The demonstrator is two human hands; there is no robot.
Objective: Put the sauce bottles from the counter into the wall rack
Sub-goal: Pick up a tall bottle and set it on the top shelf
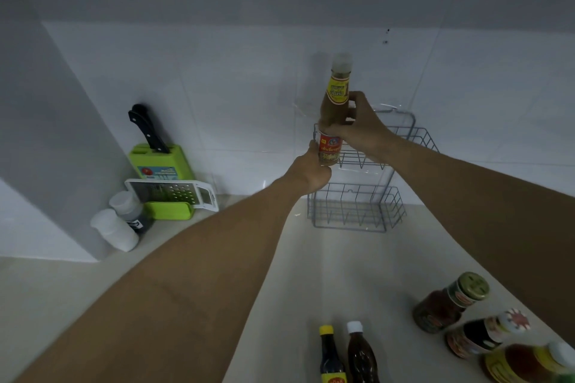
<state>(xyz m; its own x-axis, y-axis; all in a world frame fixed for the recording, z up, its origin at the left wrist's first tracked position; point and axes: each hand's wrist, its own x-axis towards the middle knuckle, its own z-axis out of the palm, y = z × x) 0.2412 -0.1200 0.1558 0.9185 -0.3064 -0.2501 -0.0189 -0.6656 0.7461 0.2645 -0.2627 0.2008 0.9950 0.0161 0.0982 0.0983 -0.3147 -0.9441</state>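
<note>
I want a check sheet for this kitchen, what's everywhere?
Surface: pale counter, bare in the middle.
Job's things: brown sauce bottle held at the wall rack top basket's left end; five bottles wait on the counter.
Clutter: knife block, grater, two white-capped shakers.
Grips: left hand under the bottle, right hand around its middle.
Cables: nothing seen.
Surroundings: white tiled wall.
</note>
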